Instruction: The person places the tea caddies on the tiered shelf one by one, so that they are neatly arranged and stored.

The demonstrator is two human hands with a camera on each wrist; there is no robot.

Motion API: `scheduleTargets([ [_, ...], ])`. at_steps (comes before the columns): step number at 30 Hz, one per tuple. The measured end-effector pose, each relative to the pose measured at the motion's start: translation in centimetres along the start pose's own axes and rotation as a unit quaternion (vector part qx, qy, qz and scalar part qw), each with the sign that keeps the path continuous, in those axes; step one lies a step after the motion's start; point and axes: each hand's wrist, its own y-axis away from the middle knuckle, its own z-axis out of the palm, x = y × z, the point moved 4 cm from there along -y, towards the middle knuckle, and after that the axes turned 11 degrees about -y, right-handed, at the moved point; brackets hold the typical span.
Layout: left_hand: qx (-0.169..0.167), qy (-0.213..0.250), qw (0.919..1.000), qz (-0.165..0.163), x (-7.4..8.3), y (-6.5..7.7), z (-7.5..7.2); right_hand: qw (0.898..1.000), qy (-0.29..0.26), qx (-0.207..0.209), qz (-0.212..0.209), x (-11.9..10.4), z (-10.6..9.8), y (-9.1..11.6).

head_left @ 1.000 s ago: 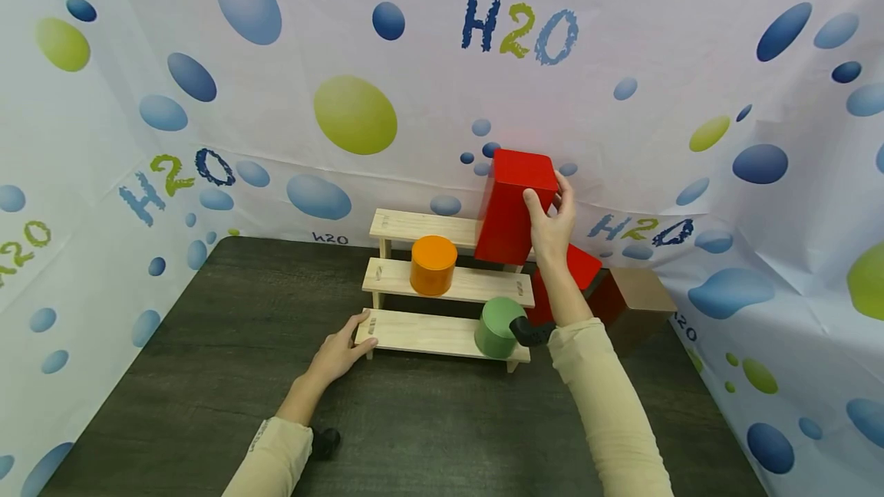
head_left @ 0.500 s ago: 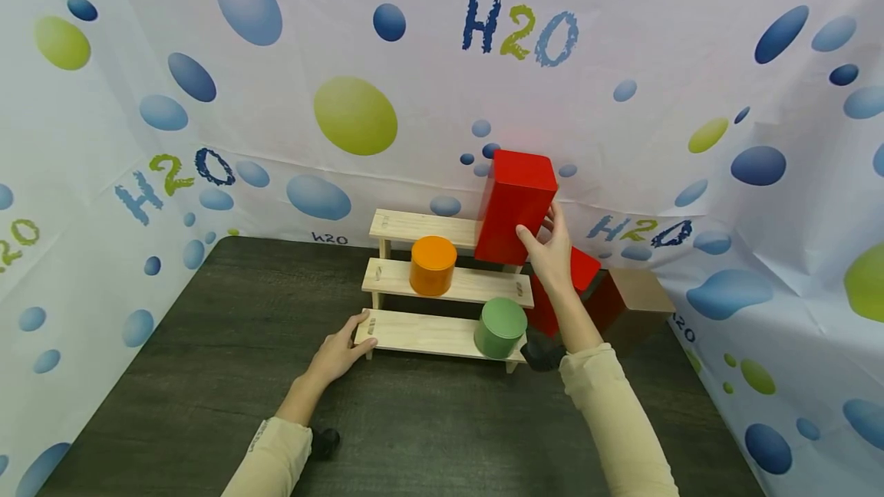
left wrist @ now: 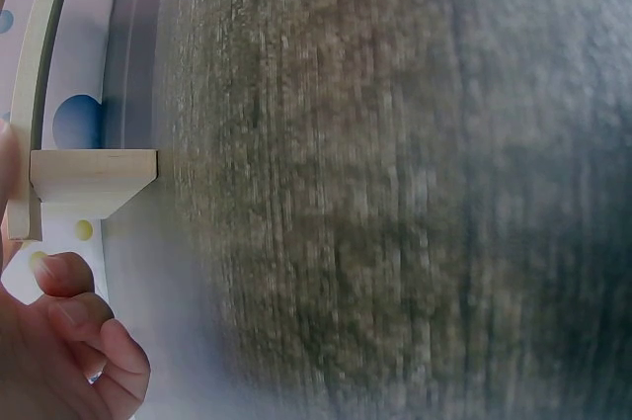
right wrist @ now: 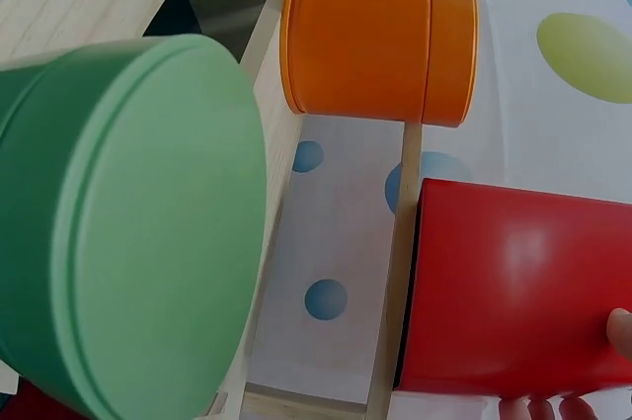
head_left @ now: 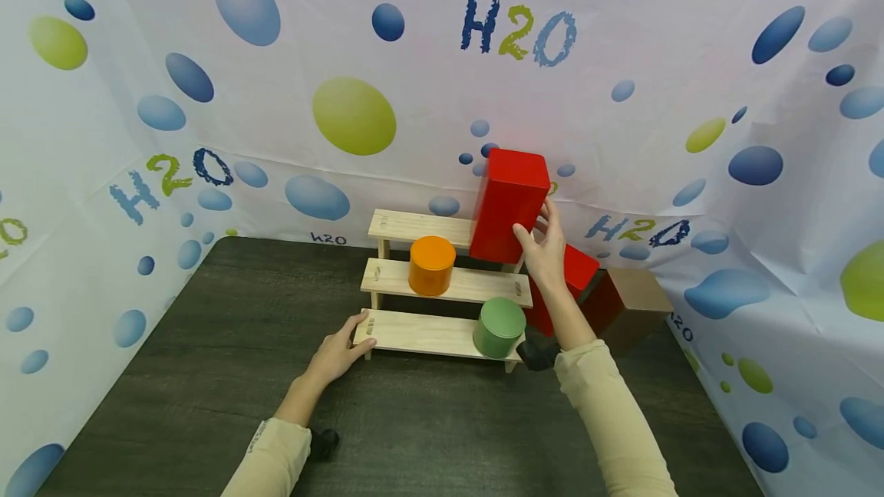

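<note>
A tall red box stands at the right end of the top tier of a three-tier wooden shelf. My right hand holds its lower right part, thumb on the front and the other fingers at the right side; the right wrist view shows the fingertips against it. My left hand pinches the left end of the bottom board, close to the shelf leg. An orange round tin sits on the middle tier. On the bottom tier's right end is a green round tin.
Right of the shelf, partly behind my right forearm, lies another red box. A brown box stands beside it. Behind the dark table hangs a white curtain printed with blue and green dots.
My right hand has slid from high on the red box to its lower right side. The box has shifted slightly left on the top tier. My left hand stays in place.
</note>
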Motion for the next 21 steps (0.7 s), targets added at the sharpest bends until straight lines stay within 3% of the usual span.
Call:
scheduleTargets([
  [15,0.000,0.006,0.9999,0.011,-0.1,-0.1,0.1,1.000,0.025,-0.019,-0.006,-0.2,1.6,-0.4],
  [21,-0.001,0.005,1.0000,0.007,-0.1,-0.1,0.2,0.999,0.025,-0.027,-0.008,2.3,1.8,-1.7],
])
